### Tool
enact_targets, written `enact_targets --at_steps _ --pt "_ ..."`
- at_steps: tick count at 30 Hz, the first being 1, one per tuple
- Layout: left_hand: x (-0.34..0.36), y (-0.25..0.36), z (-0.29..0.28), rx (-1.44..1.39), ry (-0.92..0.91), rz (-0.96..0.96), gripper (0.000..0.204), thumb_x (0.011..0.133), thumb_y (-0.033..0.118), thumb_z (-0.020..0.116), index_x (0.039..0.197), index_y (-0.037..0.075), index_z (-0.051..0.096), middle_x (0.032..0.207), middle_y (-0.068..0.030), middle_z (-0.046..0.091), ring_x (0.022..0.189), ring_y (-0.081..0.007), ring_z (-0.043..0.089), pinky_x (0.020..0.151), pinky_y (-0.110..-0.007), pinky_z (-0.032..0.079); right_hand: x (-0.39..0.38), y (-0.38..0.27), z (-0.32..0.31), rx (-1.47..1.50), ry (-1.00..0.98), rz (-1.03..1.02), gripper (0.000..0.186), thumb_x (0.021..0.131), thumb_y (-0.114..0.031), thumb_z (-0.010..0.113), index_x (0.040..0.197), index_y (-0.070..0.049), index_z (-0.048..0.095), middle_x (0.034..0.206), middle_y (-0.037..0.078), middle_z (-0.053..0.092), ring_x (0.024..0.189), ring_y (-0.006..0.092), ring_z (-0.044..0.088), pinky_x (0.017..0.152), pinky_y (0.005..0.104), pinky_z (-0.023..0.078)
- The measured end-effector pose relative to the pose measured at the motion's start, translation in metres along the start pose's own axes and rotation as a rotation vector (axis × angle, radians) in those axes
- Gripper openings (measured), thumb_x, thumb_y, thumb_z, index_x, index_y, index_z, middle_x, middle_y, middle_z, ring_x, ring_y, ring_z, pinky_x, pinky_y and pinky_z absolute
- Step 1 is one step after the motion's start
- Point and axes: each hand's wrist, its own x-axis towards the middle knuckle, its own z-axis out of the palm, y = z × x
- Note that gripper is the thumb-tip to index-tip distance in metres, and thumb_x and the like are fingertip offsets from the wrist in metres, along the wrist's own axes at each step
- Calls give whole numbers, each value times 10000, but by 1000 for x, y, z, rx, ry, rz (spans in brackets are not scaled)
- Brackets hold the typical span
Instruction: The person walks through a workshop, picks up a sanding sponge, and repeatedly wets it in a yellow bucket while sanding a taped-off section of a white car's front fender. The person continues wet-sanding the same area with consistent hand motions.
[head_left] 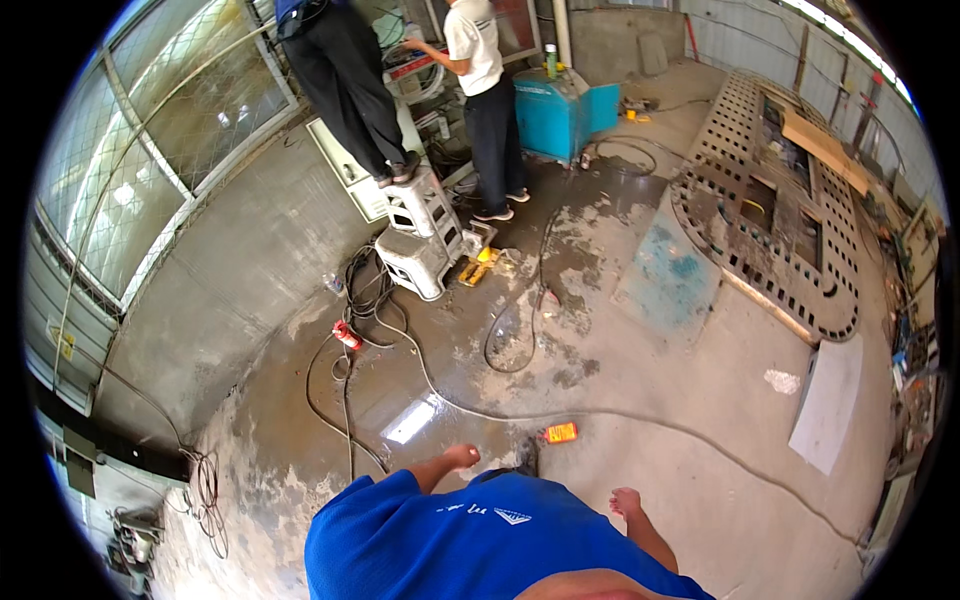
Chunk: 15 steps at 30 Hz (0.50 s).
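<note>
My left hand [461,457] hangs at my left side with its fingers curled in and nothing visible in it. My right hand [627,501] hangs low on the right, its fingers curled too, with no object showing. Both are apart from everything around them. On the floor between and beyond them lies a small orange-yellow object [562,432] with dark markings, its kind too small to make out. A long grey cable [640,417] crosses the floor just past it.
Wet floor [300,410] spreads ahead-left, with coiled cables [365,280] and a red connector [347,335]. One person [345,80] stands on white step stools [415,240]; another [488,120] stands beside, near a blue cabinet [550,115]. A perforated metal frame [715,180] lies right.
</note>
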Motion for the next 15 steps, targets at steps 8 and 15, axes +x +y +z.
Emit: enact_targets --at_steps 8,15 --pt "-61 81 69 418 -134 219 296 806 307 473 900 96 658 949 -188 664 919 -392 617 782 -468 479 -54 226 -84 522 146 151 93 842 -188 582 786 -114 574 658 92 564 465 175 509 396 324 431" --pt "-62 154 133 561 -193 455 303 803 269 462 857 58 673 908 -212 662 892 -417 617 776 -489 484 -184 423 -99 653 189 421 70 860 -139 526 806 -127 568 640 96 546 497 201 524 430 333 448"
